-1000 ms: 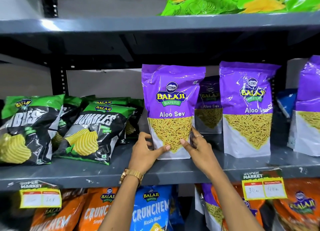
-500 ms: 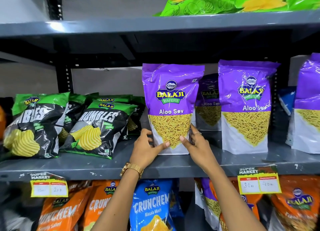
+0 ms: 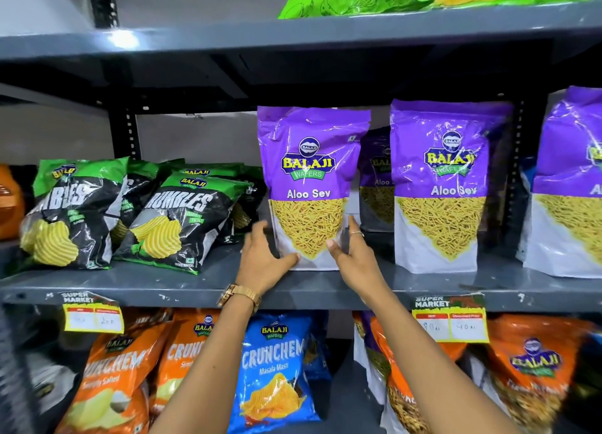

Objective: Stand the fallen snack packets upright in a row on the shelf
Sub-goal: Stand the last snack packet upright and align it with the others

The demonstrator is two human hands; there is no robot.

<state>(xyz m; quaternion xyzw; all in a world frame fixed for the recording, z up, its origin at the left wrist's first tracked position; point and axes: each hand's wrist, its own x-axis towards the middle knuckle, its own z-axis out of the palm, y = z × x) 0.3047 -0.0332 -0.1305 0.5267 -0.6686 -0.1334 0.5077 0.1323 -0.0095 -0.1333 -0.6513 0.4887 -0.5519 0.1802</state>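
Nearest the viewer, two forearms rise from 6 o'clock toward the middle shelf [image 3: 136, 284]. The left hand [image 3: 265, 264] wears a gold watch [image 3: 239, 295]; its thumb lies on the lower front of the purple Aloo Sev packet [image 3: 311, 186] and its fingers curl round the packet's left edge. The right hand [image 3: 353, 254], bearing a ring, is partly spread, with the thumb on the packet's front and the fingers along its right edge. Both hands thus bracket the base, pressing lightly rather than gripping firmly.

The packet stands upright near frame centre, its base on the shelf. At 3 o'clock stands a second Aloo Sev packet [image 3: 446, 186], well apart, with a further purple packet [image 3: 376, 179] set back in the gap between them. At 9 o'clock, green-and-black Rumbles packets [image 3: 176, 218] lean backward in a loose cluster.

Risk: released too early, the tall packet may tip, since its weight sits high on a narrow base. A sideways nudge from the left hand might also disturb the leaning Rumbles.

Compared with one second before, the hands keep the same hold, and the packet appears slightly more squared to the shelf edge. The view has shifted a little to the left.
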